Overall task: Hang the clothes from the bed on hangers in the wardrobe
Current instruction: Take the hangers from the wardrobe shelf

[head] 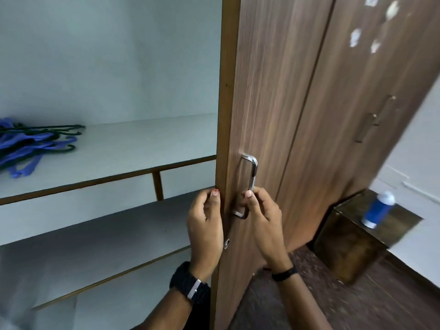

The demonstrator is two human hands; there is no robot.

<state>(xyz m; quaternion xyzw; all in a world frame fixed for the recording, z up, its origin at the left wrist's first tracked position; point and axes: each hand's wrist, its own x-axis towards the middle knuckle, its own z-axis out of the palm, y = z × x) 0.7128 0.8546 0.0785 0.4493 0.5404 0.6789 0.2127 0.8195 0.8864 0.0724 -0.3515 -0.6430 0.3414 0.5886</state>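
The wardrobe's brown wooden door (266, 96) stands open, edge-on in the middle of the view. My right hand (263, 215) grips the lower part of its chrome handle (251, 172). My left hand (206, 222) holds the door's edge, fingers curled round it behind, thumb against the front edge. A pile of blue and dark green plastic hangers (31, 146) lies on the upper white shelf (133, 148) at the far left. No clothes or bed are in view.
A second white shelf (95, 225) lies below, with a wooden divider (157, 185) between the two. Another closed wardrobe door (371, 91) stands to the right. A dark wooden side table (350, 244) carries a blue and white bottle (378, 209). The floor is dark.
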